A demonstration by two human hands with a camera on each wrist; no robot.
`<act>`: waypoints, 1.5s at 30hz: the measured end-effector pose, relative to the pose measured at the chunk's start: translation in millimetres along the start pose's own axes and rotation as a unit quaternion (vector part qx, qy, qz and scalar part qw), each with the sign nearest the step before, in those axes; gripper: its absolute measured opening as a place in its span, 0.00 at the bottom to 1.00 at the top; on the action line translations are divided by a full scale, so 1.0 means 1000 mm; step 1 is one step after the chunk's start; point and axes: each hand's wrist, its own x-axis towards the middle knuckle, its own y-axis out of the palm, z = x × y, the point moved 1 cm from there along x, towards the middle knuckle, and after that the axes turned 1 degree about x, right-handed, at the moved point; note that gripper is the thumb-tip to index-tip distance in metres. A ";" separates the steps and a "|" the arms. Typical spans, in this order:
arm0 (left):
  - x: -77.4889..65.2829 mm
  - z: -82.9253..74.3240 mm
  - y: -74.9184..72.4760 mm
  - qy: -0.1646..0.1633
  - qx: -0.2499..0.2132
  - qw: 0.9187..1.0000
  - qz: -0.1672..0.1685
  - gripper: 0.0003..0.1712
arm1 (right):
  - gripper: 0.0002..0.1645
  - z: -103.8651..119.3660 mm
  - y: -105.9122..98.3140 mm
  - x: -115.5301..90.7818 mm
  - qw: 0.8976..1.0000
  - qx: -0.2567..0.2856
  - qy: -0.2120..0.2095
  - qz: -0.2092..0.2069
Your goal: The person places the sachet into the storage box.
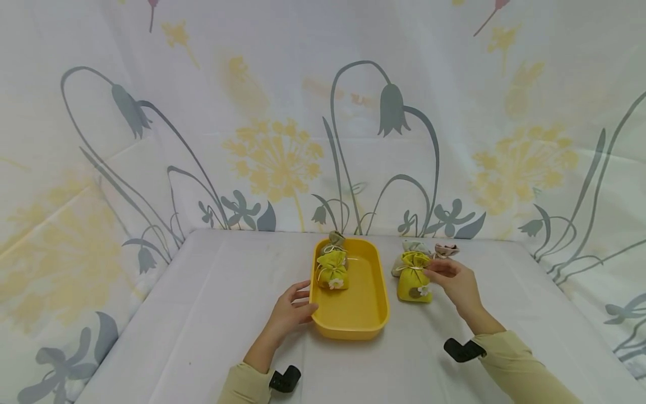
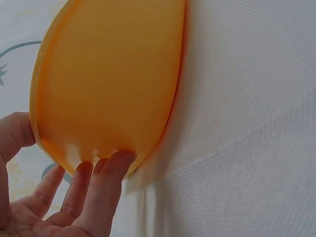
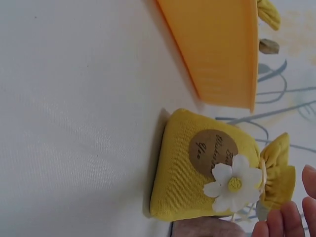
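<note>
My left hand point(image 1: 291, 308) holds the left side of a yellow plastic tray point(image 1: 373, 314), its thumb over the rim and its fingers against the outer wall. Inside the tray, a yellow-green drawstring pouch point(image 1: 332, 270) with a white flower stands before an olive-grey pouch point(image 1: 336, 241). To the right of the tray, another yellow-green pouch point(image 3: 197, 197) stands upright, bearing a white flower and a round brown label. Beside its gathered neck is my right hand point(image 1: 456, 283). In the right wrist view, thumb and fingers are spread apart, fingertips close to the ruffled top.
A pale grey pouch point(image 1: 415, 246) and a pinkish-brown pouch point(image 1: 446, 251) stand behind the right-hand yellow-green one, partly hidden. A white cloth covers the table point(image 1: 227, 292). A flower-printed curtain point(image 1: 282, 101) rises along the table's back edge.
</note>
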 end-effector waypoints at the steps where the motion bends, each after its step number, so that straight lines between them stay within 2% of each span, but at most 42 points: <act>1: 0.000 0.000 0.000 0.000 0.001 1.000 0.000 0.35 | 0.24 -0.001 -0.001 0.002 1.000 -0.002 0.002 -0.002; 8: -0.001 -0.002 0.001 -0.001 0.005 1.000 -0.003 0.35 | 0.25 -0.005 -0.002 0.011 1.000 -0.018 -0.003 -0.002; 11: 0.002 0.002 0.000 -0.001 0.005 1.000 -0.002 0.35 | 0.27 -0.007 -0.001 0.015 1.000 -0.016 -0.002 0.006; 18: 0.018 0.028 -0.003 0.004 -0.001 1.000 -0.004 0.35 | 0.36 -0.010 0.006 0.021 0.996 -0.049 0.052 0.044; 26: 0.022 0.034 -0.003 0.005 0.000 1.000 -0.008 0.35 | 0.39 -0.009 0.013 0.024 0.993 -0.072 0.082 0.054; 36: 0.019 0.031 -0.004 0.008 -0.007 1.000 -0.003 0.35 | 0.29 -0.011 0.019 0.027 0.996 -0.028 0.073 0.034; 45: 0.022 0.034 -0.003 0.003 -0.004 1.000 -0.008 0.34 | 0.27 -0.005 0.017 0.016 0.997 -0.031 0.064 0.009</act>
